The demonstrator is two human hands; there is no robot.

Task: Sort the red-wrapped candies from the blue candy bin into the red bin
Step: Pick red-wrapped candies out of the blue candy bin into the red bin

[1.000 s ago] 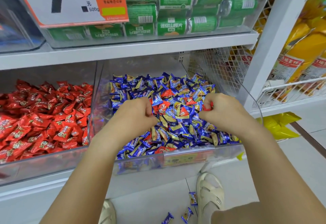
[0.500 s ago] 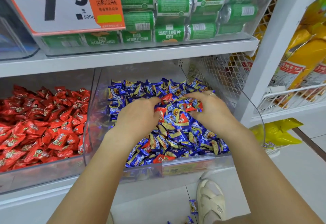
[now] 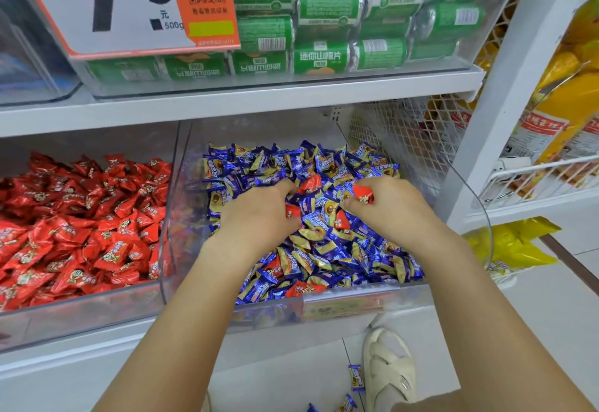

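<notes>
While both hands work inside the blue candy bin [image 3: 479,217], the picking step is in hand: the right hand [image 3: 389,213] pinches a red-wrapped candy [image 3: 363,193] in curled fingers; the left hand [image 3: 259,213], fingers curled, holds another [image 3: 292,210]. Next, carry these left of that bin into the red bin [image 3: 81,314]; more red strays remain.

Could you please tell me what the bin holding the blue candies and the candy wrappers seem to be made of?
The clear bin with the blue candies looks like glossy transparent plastic: the sweets show through its wall. The blue candy wrappers and the red-wrapped candy pinched by the right hand look like shiny crinkled film, perhaps foil-lined.
</notes>
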